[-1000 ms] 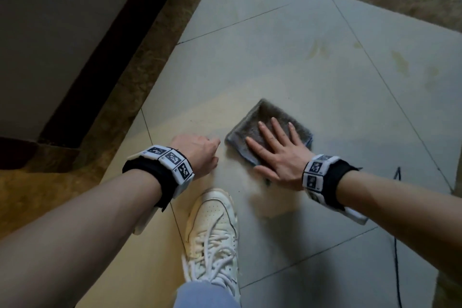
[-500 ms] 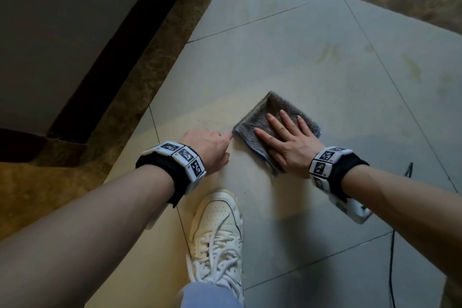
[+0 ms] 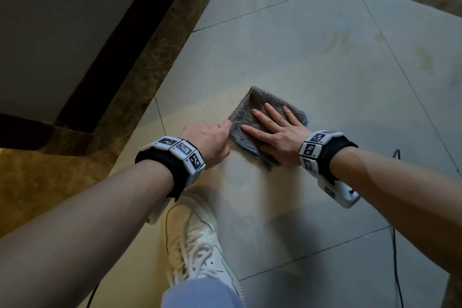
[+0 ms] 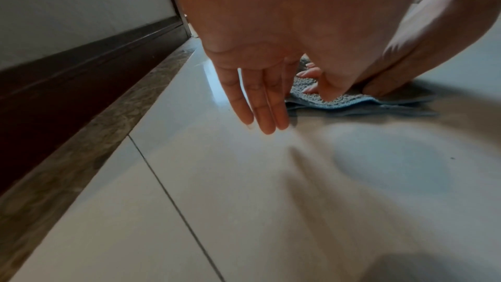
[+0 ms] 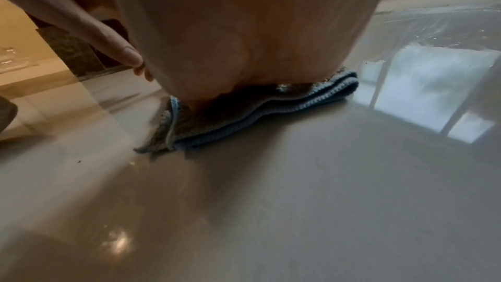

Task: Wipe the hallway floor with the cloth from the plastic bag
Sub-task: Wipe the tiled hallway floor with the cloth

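Head view: right hand flat, fingers spread, pressing grey folded cloth onto pale floor tile; left hand just beside, fingertip at cloth edge; white sneaker below. Left wrist view: fingers straight, loose, gripping nothing. Right wrist view: cloth's blue underside, palm on top. No legible writing.

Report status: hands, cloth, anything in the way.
Right hand flat, pressing folded grey cloth onto floor tile. Left hand open beside it, fingertip at cloth edge. White shoe behind; yellowish stains ahead.
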